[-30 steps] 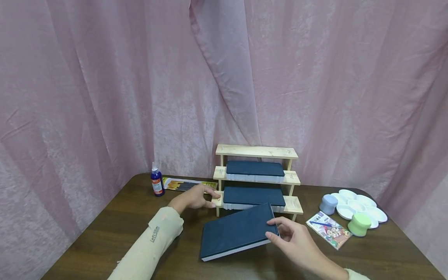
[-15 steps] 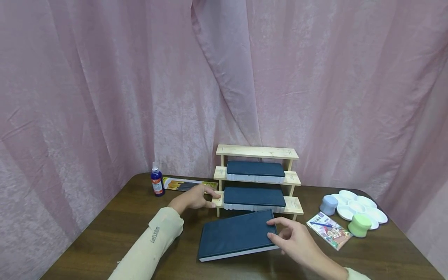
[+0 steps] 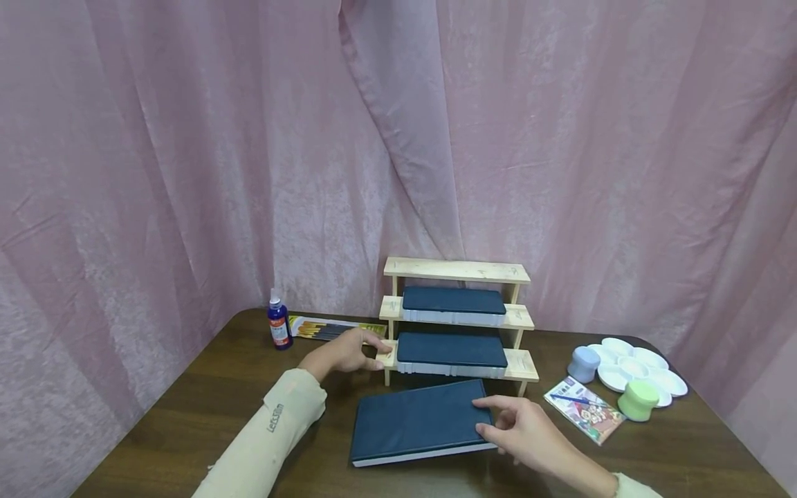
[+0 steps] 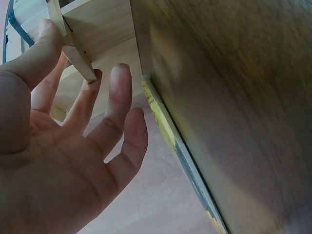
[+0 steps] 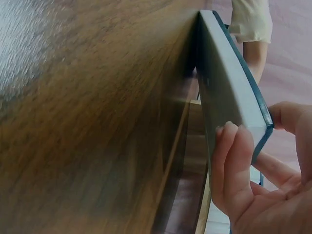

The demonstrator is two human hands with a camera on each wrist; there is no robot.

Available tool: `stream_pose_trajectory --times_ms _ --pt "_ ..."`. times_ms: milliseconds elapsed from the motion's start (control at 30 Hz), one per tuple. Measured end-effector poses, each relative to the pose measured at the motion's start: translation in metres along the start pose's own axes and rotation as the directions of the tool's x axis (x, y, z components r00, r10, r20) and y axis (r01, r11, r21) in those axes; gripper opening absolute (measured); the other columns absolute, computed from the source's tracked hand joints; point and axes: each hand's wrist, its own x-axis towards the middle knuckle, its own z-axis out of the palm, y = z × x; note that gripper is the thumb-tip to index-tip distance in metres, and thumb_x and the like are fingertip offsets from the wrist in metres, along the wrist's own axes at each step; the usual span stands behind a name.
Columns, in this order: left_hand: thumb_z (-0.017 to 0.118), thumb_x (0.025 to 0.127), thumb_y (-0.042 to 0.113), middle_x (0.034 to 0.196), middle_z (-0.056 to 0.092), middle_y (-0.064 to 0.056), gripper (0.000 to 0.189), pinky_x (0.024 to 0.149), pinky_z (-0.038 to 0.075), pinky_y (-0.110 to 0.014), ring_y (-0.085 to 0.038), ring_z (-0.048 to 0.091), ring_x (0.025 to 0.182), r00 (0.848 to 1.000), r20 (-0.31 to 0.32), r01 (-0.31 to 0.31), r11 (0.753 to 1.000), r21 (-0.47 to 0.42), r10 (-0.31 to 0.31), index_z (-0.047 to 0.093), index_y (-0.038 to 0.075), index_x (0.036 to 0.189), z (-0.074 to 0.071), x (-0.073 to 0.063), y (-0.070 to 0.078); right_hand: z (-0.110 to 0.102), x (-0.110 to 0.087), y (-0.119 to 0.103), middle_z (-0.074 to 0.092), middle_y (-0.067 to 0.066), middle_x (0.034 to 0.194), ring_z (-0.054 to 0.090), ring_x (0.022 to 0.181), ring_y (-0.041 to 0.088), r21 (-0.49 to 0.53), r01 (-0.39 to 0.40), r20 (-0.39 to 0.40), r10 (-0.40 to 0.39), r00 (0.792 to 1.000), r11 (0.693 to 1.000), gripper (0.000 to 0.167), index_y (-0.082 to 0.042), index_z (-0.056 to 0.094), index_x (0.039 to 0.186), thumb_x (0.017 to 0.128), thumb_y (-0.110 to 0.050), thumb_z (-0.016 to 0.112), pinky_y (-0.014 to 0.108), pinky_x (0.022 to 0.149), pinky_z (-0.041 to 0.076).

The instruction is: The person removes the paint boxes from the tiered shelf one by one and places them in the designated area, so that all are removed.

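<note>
The right hand (image 3: 524, 427) has lowered its pinched navy hardback (image 3: 418, 423) nearer the brown bench (image 3: 205, 373), left hand (image 3: 345, 351) pinching a tiered pale-wood rack (image 3: 457, 269).

Around dark-blue book (image 3: 417, 423): wooden rack (image 3: 457, 268) blocks 12 o'clock, right hand (image 3: 526, 430) 3, left sleeve (image 3: 274, 423) 9; passing room over tabletop (image 3: 398, 483) at 6 o'clock.

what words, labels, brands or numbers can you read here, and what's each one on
"Let'sSlim", or close to it: on the left sleeve; small, so the exact spelling is uncertain.
Blue bottle: label print too small to read.
Packet of brushes: print too small to read.
Picture booklet: title characters too small to read.
Wooden rack: faint marks on the boards, unreadable.
Dark blue book: no lettering visible.
</note>
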Motion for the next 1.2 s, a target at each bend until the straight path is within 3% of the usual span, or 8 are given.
stream_pose_trajectory --times_ms 300,633,900,1200 --pt "0.083 0.081 0.015 0.137 0.059 -0.012 0.032 0.11 0.037 -0.048 -0.034 0.048 0.133 1.0 -0.008 -0.02 1.0 0.006 0.02 0.077 0.017 0.112 0.0 -0.002 -0.002 0.001 0.005 0.009 0.056 -0.001 0.056 0.056 0.043 0.015 -0.041 0.028 0.093 -0.024 0.995 0.999 0.05 -0.005 0.063 0.129 0.088 -0.031 0.076 0.028 0.035 0.045" --pt "0.082 0.082 0.014 0.138 0.058 -0.011 0.032 0.11 0.037 -0.048 -0.034 0.047 0.133 1.0 -0.005 -0.009 1.0 -0.011 0.008 0.077 0.018 0.113 0.0 -0.002 -0.002 0.002 0.013 0.02 0.06 0.0 0.056 0.06 0.045 0.019 -0.012 0.064 0.188 -0.061 0.98 0.998 0.053 -0.002 0.06 0.131 0.089 -0.031 0.075 0.031 0.035 0.047" --pt "0.081 0.083 0.015 0.139 0.058 -0.01 0.031 0.11 0.037 -0.048 -0.033 0.046 0.135 1.0 0.004 -0.029 1.0 -0.011 0.029 0.076 0.018 0.113 -0.001 -0.001 -0.003 0.004 0.016 0.026 0.059 0.002 0.055 0.06 0.043 0.017 -0.004 0.032 0.208 -0.03 0.978 0.999 0.049 -0.004 0.059 0.127 0.087 -0.028 0.076 0.03 0.036 0.047" --pt "0.081 0.083 0.015 0.139 0.058 -0.009 0.031 0.11 0.038 -0.047 -0.032 0.046 0.134 1.0 0.006 -0.007 1.0 -0.021 0.007 0.076 0.019 0.114 0.001 0.002 -0.004 0.012 0.014 0.023 0.058 0.002 0.052 0.058 0.042 0.016 -0.026 0.011 0.162 -0.007 0.987 1.0 0.047 -0.006 0.059 0.126 0.087 -0.026 0.076 0.032 0.034 0.046"
